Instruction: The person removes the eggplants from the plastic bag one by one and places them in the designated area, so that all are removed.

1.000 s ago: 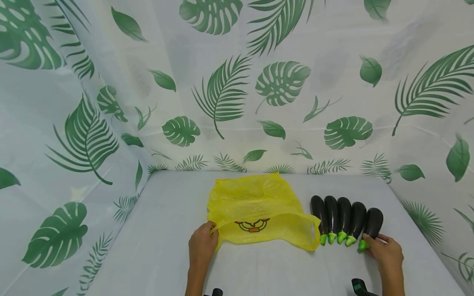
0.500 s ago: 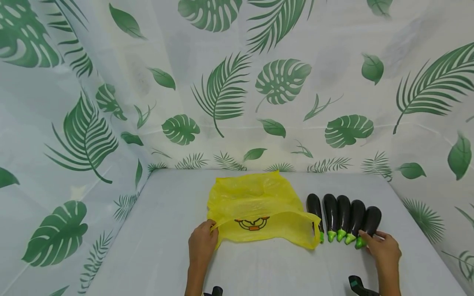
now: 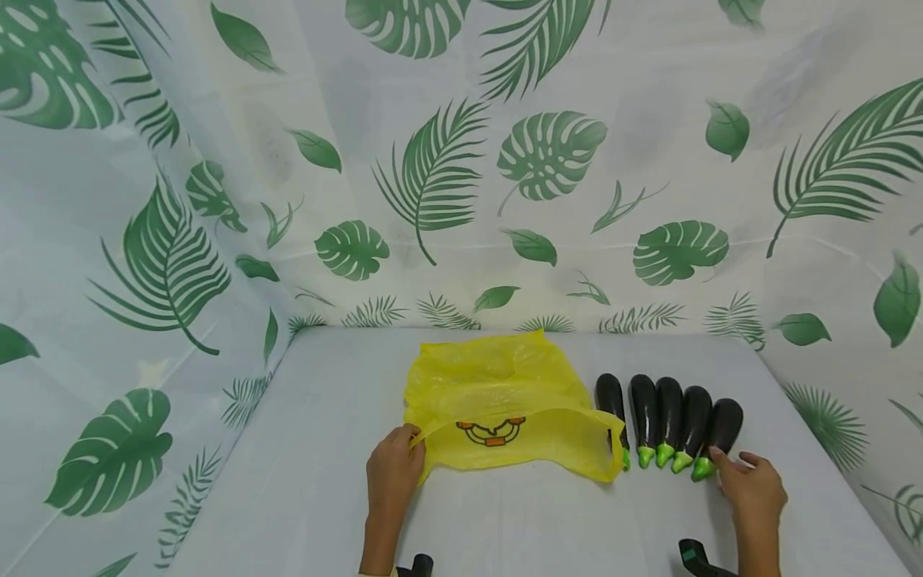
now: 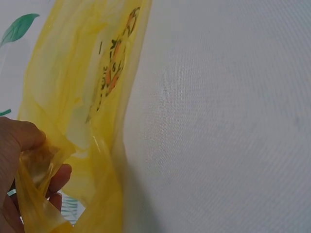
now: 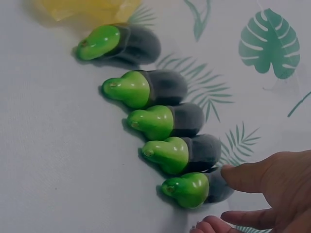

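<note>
A yellow plastic bag with a printed face lies flat, its mouth toward me. My left hand pinches the bag's left handle; in the left wrist view the thumb and fingers hold the thin film. Several dark eggplants with green caps lie side by side to the right of the bag. The leftmost eggplant is partly behind the bag's right handle. My right hand is beside the rightmost eggplant, thumb at its side and the other fingers spread apart from it.
A white-covered table stands against a leaf-patterned sheet at the back and sides. Black wrist devices, such as the right one, show at the bottom edge.
The leftmost eggplant has shifted left, away from the others and farther behind the bag's handle. The rightmost eggplant moved slightly left, then my right hand drew back a little to the right.
</note>
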A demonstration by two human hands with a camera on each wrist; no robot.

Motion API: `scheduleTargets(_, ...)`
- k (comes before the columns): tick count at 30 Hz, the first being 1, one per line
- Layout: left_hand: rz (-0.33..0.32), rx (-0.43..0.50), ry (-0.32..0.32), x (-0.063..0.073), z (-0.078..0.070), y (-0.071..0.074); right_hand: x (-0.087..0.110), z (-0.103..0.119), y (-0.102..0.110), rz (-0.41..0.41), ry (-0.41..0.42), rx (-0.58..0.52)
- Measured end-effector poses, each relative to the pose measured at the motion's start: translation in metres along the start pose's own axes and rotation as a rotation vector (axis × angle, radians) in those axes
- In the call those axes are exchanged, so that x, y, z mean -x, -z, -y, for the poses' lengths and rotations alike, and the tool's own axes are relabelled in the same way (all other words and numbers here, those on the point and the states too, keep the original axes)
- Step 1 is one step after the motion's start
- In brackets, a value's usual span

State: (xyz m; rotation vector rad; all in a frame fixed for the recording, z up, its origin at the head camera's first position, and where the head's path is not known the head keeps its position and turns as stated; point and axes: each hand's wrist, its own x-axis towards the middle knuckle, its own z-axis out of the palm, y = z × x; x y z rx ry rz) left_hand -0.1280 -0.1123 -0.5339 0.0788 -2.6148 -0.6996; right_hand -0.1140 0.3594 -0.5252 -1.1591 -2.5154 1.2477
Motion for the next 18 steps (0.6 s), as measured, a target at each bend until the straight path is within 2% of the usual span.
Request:
scheduleTargets(7,0.008,-0.031,0.005,-0.001,0.001,-0.002,0.009,0.005,0.006,-0.073,0.042,0.015)
scheduleTargets(11,-0.014,-0.037,-0.022,-0.001,0.001,-0.002,0.014,0.013,0.009,-0.112,0.084,0.004)
scheduleTargets(14,-0.043,-0.038,-0.058,-0.001,0.002,-0.001,0.02,0.019,0.01,-0.169,0.154,-0.006)
scheduleTargets(18,-0.1,-0.064,-0.116,0.0,0.002,0.005,0.033,0.029,0.006,-0.243,0.3,-0.031)
